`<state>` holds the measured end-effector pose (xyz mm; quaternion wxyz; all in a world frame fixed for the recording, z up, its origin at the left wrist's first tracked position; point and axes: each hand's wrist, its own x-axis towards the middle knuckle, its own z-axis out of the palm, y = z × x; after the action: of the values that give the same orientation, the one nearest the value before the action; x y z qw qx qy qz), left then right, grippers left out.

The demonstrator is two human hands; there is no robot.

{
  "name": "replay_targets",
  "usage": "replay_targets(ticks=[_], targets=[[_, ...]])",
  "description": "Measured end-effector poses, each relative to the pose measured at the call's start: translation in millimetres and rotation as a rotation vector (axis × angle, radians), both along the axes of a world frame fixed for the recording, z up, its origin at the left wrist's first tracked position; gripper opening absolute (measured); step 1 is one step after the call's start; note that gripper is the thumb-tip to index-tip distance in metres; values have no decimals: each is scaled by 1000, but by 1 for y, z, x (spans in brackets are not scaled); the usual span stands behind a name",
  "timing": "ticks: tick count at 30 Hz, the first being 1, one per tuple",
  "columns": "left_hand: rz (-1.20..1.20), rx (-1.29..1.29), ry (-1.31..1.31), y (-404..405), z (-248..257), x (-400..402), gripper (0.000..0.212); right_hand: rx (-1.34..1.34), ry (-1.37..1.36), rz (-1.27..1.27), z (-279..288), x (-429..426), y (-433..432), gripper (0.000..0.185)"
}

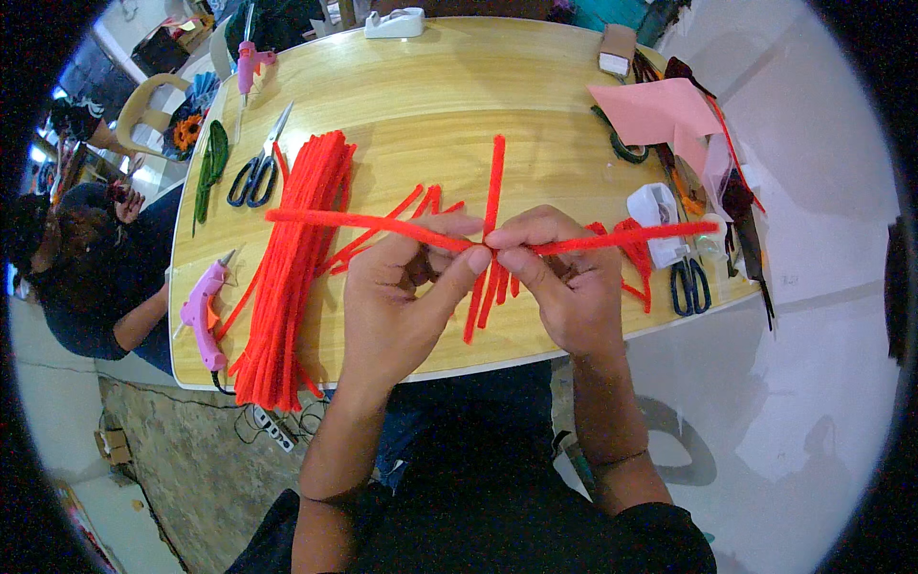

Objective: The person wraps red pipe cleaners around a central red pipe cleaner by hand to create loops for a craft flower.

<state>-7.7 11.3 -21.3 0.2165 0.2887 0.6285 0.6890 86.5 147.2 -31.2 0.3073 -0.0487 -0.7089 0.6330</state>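
Observation:
Between both hands, above the wooden table (430, 93), a red pipe cleaner (337, 218) stretches sideways with a slight bend at its middle. My left hand (401, 287) pinches it near the middle between thumb and fingers. Close beside, my right hand (566, 276) pinches the same stem, whose far end sticks out to the right. Another red pipe cleaner (495, 179) points up behind the fingertips; whether it is held or lies on the table I cannot tell. More red stem pieces show below the fingertips. A thick bundle of red pipe cleaners (294, 287) lies left of my left hand.
At the left lie a pink glue gun (204, 312), scissors (258, 168) and green pipe cleaners (211, 165). A second glue gun (249, 64) and a tape dispenser (394, 24) are at the back. Pink paper (652, 111) and more scissors (690, 287) lie right. A person (86, 265) sits left.

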Motion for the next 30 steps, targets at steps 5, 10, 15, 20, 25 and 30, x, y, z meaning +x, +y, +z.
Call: replay_targets(ticks=[5, 10, 15, 20, 25, 30], targets=[[-57, 83, 273, 0, -5, -4, 28, -2, -15, 2, 2, 2, 0, 8], [-33, -62, 524, -2, 4, -6, 32, 51, 3, -6, 2, 2, 1, 9], [-4, -134, 639, -4, 6, -6, 25, 24, -6, 2, 9, 5, 0, 10], [-69, 20, 465, 0, -9, -12, 19, 5, 23, -8, 10, 4, 2, 10], [-201, -40, -19, -4, -3, -5, 16, 29, 54, -41, 8, 1, 8, 10], [-224, -51, -29, -6, -2, -6, 16, 52, 47, -19, 6, -1, 9, 12]])
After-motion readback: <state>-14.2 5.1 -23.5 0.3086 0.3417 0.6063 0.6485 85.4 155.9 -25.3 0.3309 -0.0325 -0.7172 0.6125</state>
